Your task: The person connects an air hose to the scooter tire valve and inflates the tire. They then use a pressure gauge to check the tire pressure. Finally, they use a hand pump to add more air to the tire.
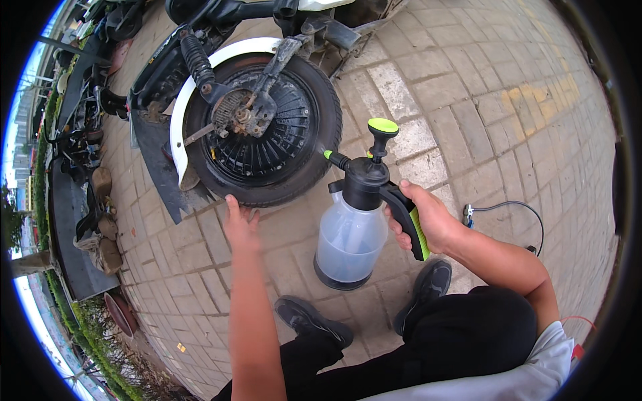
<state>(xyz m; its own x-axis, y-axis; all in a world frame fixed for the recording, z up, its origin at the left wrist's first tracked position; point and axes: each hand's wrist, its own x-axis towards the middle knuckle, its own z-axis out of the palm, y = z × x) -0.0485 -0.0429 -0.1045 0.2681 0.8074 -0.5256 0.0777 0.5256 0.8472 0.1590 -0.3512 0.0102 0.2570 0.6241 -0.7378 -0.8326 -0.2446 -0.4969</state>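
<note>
Right hand: The right hand [435, 219] is curling its fingers tightly around the handle of the pump sprayer [349, 240].
Left hand: The left hand [241, 227], slightly blurred, is hovering at the lower edge of the tire [271, 194], fingers parted and gripping nothing; whether they are touching rubber is unclear.
Sprayer: It is sitting nearly upright just beside the wheel, liquid filling its lower part, while the green-tipped nozzle [336, 158] is pointing at the tire.
Spraying progress: Preparation is apparently done, with the nozzle lining up; liquid is remaining, and how much of the tire is already wet is impossible to tell.
Wheel: A grimy black hub [287, 137] is showing beneath a white fender [178, 134].
Paving: A black hose [521, 204] is lying to the right.
</note>
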